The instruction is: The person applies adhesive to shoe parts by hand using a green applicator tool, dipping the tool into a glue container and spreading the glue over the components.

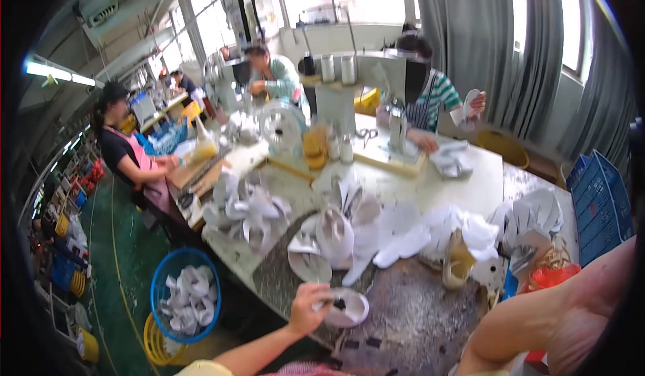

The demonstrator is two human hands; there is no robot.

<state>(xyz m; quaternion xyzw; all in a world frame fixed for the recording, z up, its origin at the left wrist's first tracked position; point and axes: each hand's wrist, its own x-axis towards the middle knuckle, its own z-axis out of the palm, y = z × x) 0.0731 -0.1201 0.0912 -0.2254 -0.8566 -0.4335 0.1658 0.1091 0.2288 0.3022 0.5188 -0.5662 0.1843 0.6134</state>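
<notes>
My left hand [308, 312] comes in from the lower edge and pinches the rim of a white shoe upper [355, 314], its round opening facing up. It is held over the near edge of the worktable. Of my right side only the bent bare arm [537, 315] shows at the lower right; the hand is out of view. Just beyond my left hand lie several white shoe uppers [334, 233], bunched together. To their right, flat white pieces [403, 231] overlap, and a yellowish shoe form [458, 260] stands beside a worn dark board [416, 315].
A blue basket [156, 289] of white uppers stands low at left, above a yellow basket [153, 346]. Blue crates [600, 205] rise at right. Across the table, a person in stripes [440, 94] sits by a sewing machine [349, 74]. A person in a pink apron [134, 148] works at left.
</notes>
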